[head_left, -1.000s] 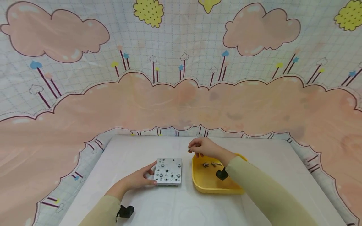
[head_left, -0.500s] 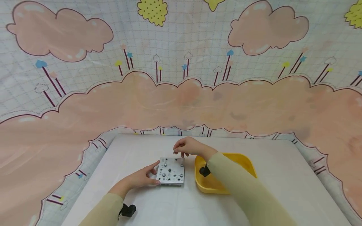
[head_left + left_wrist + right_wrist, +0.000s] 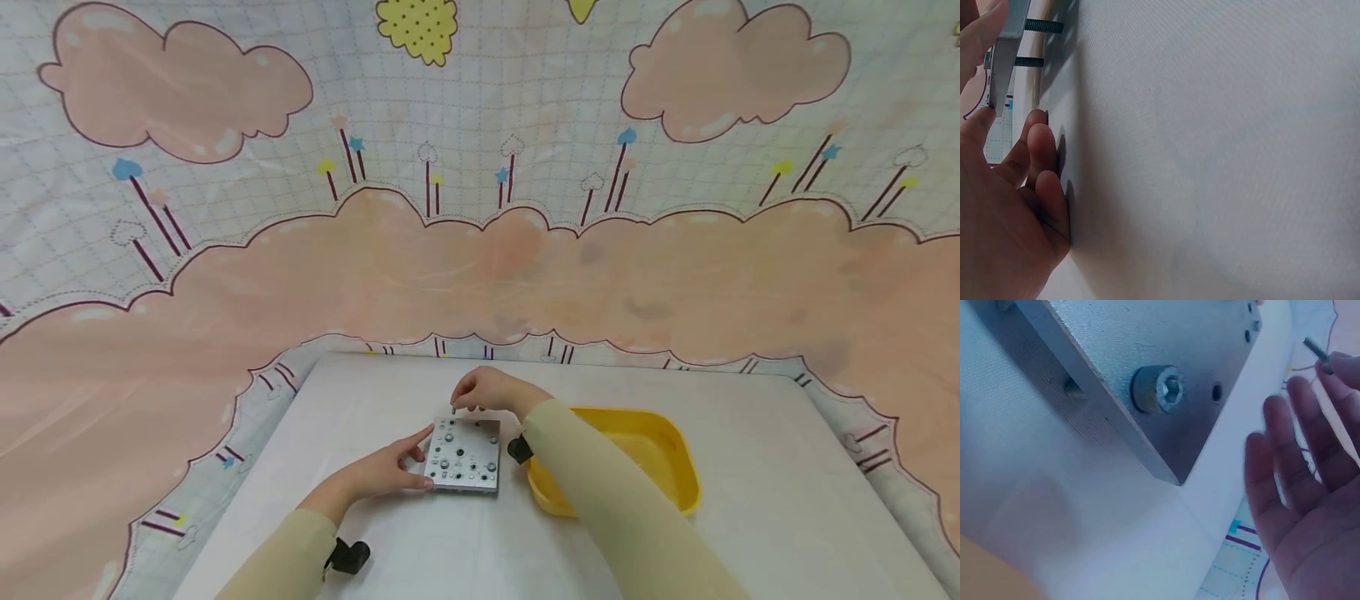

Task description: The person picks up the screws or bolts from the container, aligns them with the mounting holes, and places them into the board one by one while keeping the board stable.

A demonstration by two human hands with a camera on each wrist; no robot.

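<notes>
Apparently I'm at the placing step, right hand (image 3: pixel 493 390) pinching a screw (image 3: pixel 1316 348) near the far edge of the metal plate (image 3: pixel 474 441), left hand (image 3: pixel 381 473) gripping that plate's left side, so the next move likely calls for aligning the screw with one of its holes (image 3: pixel 1217 392).

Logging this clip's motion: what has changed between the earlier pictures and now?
The right hand moved left from the yellow tray to near the far-left corner of the metal plate, pinching a small screw. The left hand still holds the plate's left side; plate and tray stayed put.
</notes>
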